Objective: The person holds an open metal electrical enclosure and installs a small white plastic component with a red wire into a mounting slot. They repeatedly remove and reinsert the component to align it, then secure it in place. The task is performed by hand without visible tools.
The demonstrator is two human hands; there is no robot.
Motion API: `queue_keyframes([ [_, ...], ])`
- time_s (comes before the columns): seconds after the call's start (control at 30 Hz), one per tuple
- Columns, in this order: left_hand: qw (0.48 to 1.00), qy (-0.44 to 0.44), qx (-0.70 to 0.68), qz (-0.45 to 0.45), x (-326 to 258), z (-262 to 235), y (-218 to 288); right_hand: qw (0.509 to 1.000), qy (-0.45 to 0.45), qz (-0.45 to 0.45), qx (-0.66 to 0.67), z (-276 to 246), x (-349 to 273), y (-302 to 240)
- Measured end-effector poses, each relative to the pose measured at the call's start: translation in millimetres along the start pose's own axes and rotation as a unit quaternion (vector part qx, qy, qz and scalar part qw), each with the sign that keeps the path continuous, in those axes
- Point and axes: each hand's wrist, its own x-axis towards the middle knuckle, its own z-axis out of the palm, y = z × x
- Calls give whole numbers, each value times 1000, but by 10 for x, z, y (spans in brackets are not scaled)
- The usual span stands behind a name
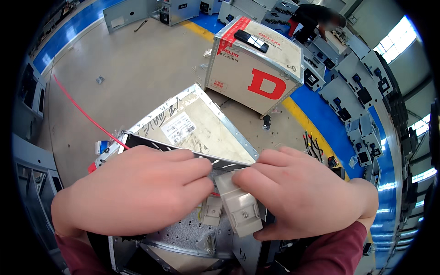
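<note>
My right hand is closed on a white block with a screw terminal, thumb and fingers at its right side. It is tilted above a perforated metal plate. My left hand is closed just left of it, fingers curled. A long red wire runs in from the far left and passes under that hand; a short red piece shows by the fingertips, next to the white block. The fingertips themselves are hidden. A second white block with a screw sits on the plate between my hands.
Beyond the plate stands a box with metal edges and a label. Farther off is a larger box with a black phone on top. Loose wires lie at the right. Grey cabinets line the right, where another person bends over.
</note>
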Motion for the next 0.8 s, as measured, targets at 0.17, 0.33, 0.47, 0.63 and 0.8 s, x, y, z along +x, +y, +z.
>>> queue_keyframes([
  [0.17,998,-41,14,35,66,66,-58,997,0,53,-48,113,14,-114],
  [0.33,992,-109,44,37,101,82,-149,988,-7,85,-129,223,46,-241],
  [0.47,993,-87,34,75,132,167,-240,985,-34,126,-110,231,70,-305],
  [0.63,993,-91,2,76,81,224,-255,984,-46,133,-114,229,115,-327],
  [0.8,982,-162,-18,91,169,173,-309,975,-81,162,-131,260,153,-376],
])
